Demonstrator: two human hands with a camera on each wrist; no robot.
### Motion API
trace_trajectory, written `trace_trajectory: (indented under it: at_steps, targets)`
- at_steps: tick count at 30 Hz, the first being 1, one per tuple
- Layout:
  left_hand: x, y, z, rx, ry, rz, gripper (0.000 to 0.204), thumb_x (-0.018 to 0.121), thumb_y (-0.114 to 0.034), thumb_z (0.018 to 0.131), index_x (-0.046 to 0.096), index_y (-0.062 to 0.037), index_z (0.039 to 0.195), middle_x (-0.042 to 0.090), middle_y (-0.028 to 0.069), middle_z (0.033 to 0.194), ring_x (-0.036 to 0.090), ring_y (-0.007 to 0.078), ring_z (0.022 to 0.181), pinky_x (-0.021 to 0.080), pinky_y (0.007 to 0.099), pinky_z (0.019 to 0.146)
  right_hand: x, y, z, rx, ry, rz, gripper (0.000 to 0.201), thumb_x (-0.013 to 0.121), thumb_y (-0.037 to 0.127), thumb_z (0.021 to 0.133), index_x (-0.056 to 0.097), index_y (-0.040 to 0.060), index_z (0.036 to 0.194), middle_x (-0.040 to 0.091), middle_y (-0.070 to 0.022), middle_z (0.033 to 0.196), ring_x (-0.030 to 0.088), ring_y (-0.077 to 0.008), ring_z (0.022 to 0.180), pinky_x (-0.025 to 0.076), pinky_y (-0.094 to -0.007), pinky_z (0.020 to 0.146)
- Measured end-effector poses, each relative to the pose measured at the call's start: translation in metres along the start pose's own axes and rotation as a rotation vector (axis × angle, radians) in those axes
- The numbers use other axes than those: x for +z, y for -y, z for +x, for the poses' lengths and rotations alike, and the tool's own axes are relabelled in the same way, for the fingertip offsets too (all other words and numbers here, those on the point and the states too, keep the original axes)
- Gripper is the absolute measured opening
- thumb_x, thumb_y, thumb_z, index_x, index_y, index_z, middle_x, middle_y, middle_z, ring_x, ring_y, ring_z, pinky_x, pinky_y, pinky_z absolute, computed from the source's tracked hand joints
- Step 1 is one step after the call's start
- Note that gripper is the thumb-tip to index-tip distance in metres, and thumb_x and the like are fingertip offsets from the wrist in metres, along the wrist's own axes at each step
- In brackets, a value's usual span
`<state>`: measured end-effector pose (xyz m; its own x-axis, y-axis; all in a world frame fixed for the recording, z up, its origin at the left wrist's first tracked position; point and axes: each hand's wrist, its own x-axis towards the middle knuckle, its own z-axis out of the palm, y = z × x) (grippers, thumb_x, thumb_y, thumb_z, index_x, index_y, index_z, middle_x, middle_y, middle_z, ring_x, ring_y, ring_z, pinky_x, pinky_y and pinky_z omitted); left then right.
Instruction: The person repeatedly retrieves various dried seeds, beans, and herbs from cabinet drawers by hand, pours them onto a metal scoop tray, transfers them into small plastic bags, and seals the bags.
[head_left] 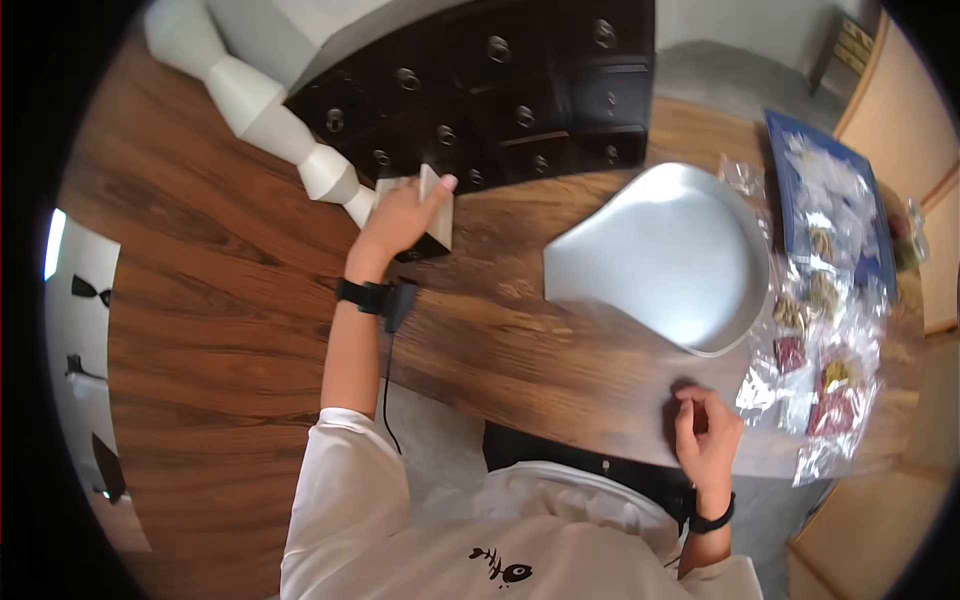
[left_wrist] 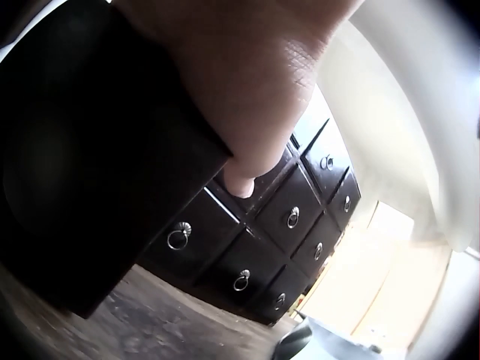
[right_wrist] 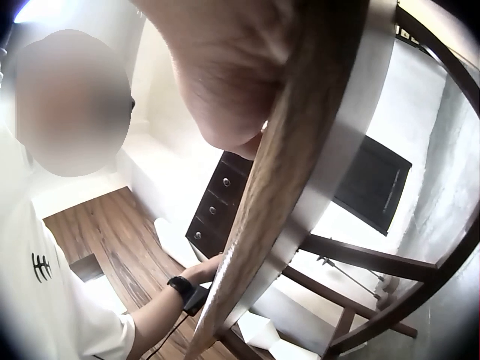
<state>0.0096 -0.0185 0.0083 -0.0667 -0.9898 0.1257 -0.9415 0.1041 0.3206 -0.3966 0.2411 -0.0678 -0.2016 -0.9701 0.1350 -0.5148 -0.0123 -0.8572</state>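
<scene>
A small drawer [head_left: 445, 222], with bare wood walls and a dark face, sits by the lower left corner of the black cabinet [head_left: 560, 90]. My left hand [head_left: 400, 220] grips it from above, thumb over one wall. In the left wrist view, the dark face of the drawer [left_wrist: 90, 165] fills the left side, and the thumb tip [left_wrist: 240, 186] shows past its edge. Near the front edge of the table, my right hand [head_left: 708, 437] rests with loosely curled fingers, holding nothing. A silver scoop-shaped tray [head_left: 675, 260] lies between the hands, farther back.
Several clear bags of dried goods [head_left: 825, 370] lie along the right side of the table. Behind them is a blue tray [head_left: 780, 190] with more bags, and a jar [head_left: 915, 235] stands at the edge. A white faceted column [head_left: 270, 120] rises left of the cabinet.
</scene>
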Motion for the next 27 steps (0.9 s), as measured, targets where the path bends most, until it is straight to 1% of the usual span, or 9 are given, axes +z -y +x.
trace_trajectory:
  at_steps: [1,4,8,12,18,20,22,23,27]
  targets:
    - [-0.012,-0.013,0.0,-0.104,0.156,-0.087,0.092,0.042,-0.073,0.098,0.066,0.0139,0.116,0.067,0.0352,0.113,0.065,0.0446,0.112,0.05,0.044,0.096,-0.001,0.001,0.001,-0.031,-0.001,0.009,0.008,0.064,0.005,0.091,0.07,0.0019,0.095,0.061,-0.0076,0.064,0.055,-0.0135,0.051,0.043,-0.0271,0.05]
    - [-0.006,-0.014,-0.002,-0.116,0.059,-0.07,0.093,0.047,-0.074,0.095,0.066,0.0145,0.115,0.07,0.0315,0.108,0.067,0.0413,0.11,0.049,0.0426,0.096,-0.003,0.003,0.004,-0.02,0.004,-0.012,0.008,0.063,0.004,0.09,0.069,0.002,0.095,0.061,-0.0081,0.064,0.056,-0.0144,0.05,0.044,-0.0277,0.05]
    - [-0.008,-0.009,0.004,-0.16,0.192,-0.138,0.091,0.049,-0.074,0.094,0.066,0.0118,0.118,0.07,0.0292,0.111,0.067,0.0366,0.111,0.048,0.0394,0.098,-0.002,-0.001,0.004,-0.044,0.027,0.003,0.007,0.064,0.003,0.09,0.069,0.0022,0.095,0.061,-0.0078,0.064,0.056,-0.014,0.05,0.045,-0.0277,0.05]
    - [-0.007,-0.012,0.002,-0.115,0.129,-0.154,0.09,0.049,-0.073,0.094,0.065,0.011,0.119,0.07,0.0268,0.113,0.066,0.0348,0.112,0.047,0.0392,0.098,-0.002,-0.003,0.004,-0.021,0.03,0.036,0.007,0.065,0.003,0.09,0.07,0.0026,0.094,0.062,-0.0074,0.064,0.056,-0.0131,0.05,0.045,-0.0272,0.049]
    - [-0.002,-0.001,0.009,-0.192,0.209,-0.181,0.089,0.051,-0.074,0.093,0.065,0.0097,0.121,0.07,0.0255,0.113,0.066,0.0335,0.107,0.047,0.038,0.097,-0.003,-0.002,0.004,0.005,0.027,0.035,0.006,0.065,0.003,0.09,0.069,0.0024,0.095,0.062,-0.0063,0.064,0.056,-0.0123,0.049,0.044,-0.0262,0.049]
    - [0.001,0.001,0.01,-0.197,0.184,-0.195,0.089,0.05,-0.075,0.093,0.067,0.0097,0.118,0.07,0.0254,0.111,0.067,0.0326,0.105,0.047,0.038,0.096,-0.006,0.001,0.005,0.015,0.032,0.023,0.006,0.065,0.003,0.09,0.07,0.0023,0.094,0.062,-0.0065,0.064,0.056,-0.0121,0.05,0.044,-0.0259,0.049]
    - [0.0,0.008,0.014,-0.236,0.247,-0.207,0.091,0.049,-0.075,0.093,0.069,0.0107,0.114,0.071,0.0251,0.108,0.066,0.0316,0.103,0.046,0.0382,0.096,-0.003,0.004,0.005,0.018,0.057,0.029,0.006,0.065,0.003,0.09,0.07,0.0022,0.094,0.062,-0.0066,0.064,0.056,-0.0118,0.05,0.044,-0.0256,0.05]
    - [0.0,0.001,0.009,-0.198,0.193,-0.223,0.092,0.047,-0.076,0.094,0.069,0.0124,0.109,0.071,0.025,0.104,0.066,0.0308,0.101,0.046,0.0379,0.095,-0.003,0.003,0.004,0.008,0.039,0.014,0.007,0.065,0.003,0.089,0.07,0.0021,0.094,0.062,-0.0068,0.064,0.056,-0.0114,0.05,0.044,-0.0255,0.05]
    - [-0.001,0.002,0.012,-0.235,0.213,-0.176,0.091,0.044,-0.073,0.096,0.069,0.0138,0.106,0.071,0.0286,0.105,0.066,0.0349,0.102,0.047,0.0387,0.094,-0.002,0.001,0.003,-0.003,0.037,-0.002,0.007,0.064,0.002,0.089,0.07,0.0018,0.094,0.06,-0.0057,0.063,0.054,-0.0096,0.051,0.042,-0.0247,0.05]
